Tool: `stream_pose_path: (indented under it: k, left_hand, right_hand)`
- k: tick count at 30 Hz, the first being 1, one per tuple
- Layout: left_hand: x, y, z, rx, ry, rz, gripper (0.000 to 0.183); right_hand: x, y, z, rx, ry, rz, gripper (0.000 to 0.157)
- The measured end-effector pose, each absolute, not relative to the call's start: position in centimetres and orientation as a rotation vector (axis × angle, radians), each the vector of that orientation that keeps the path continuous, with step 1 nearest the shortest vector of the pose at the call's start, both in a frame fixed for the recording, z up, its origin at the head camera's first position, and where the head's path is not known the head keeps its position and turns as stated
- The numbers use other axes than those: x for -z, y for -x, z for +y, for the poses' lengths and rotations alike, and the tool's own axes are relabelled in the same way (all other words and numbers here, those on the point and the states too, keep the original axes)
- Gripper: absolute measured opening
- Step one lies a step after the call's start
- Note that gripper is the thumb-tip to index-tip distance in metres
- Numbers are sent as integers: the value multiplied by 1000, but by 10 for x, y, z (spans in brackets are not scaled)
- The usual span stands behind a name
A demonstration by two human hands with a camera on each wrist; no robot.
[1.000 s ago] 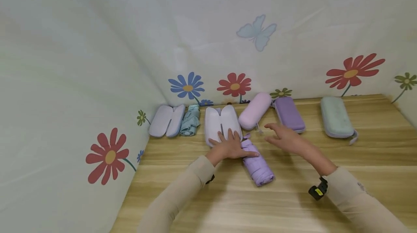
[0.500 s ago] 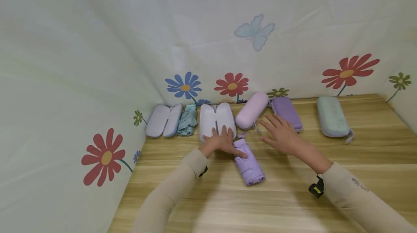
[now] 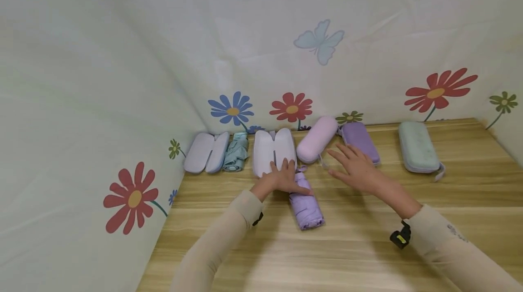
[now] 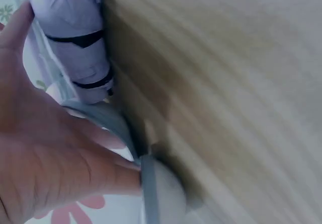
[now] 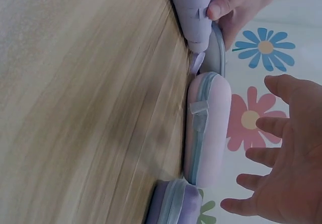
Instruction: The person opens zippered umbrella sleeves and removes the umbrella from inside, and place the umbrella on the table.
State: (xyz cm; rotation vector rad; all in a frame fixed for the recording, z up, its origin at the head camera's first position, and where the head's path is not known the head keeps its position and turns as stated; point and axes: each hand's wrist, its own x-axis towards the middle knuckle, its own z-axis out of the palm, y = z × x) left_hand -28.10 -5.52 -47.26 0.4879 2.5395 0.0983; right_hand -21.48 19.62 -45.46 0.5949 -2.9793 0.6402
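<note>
My left hand (image 3: 279,179) lies over the near edge of an unzipped pale case (image 3: 263,149), fingers spread across its white inside. Its thumb touches a folded purple umbrella (image 3: 306,210), which lies on the table in front of that case; dark edging shows on the umbrella (image 4: 78,43) in the left wrist view. My right hand (image 3: 357,169) hovers with spread fingers, holding nothing. Nearest to it are a closed pink case (image 3: 317,140) and a closed purple case (image 3: 360,142), seen side-on in the right wrist view.
At the far left lie another opened case (image 3: 200,151) and a folded teal umbrella (image 3: 236,152). A closed mint-green case (image 3: 418,146) with a strap lies at the right. A flower-printed cloth wall (image 3: 261,56) stands behind the wooden table (image 3: 335,260).
The purple umbrella has shifted left and turned more upright toward the opened case, with my left thumb on it. My right hand's fingers have spread out.
</note>
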Motion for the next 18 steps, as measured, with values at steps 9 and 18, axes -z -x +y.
stream_pose_path:
  k: [9, 18]
  left_hand:
    - [474, 295, -72, -72, -557, 2495, 127]
    - [465, 333, -96, 78, -757, 2395, 125]
  right_hand:
    - [460, 217, 197, -677, -594, -2981, 64]
    - [460, 218, 197, -714, -612, -2971, 61]
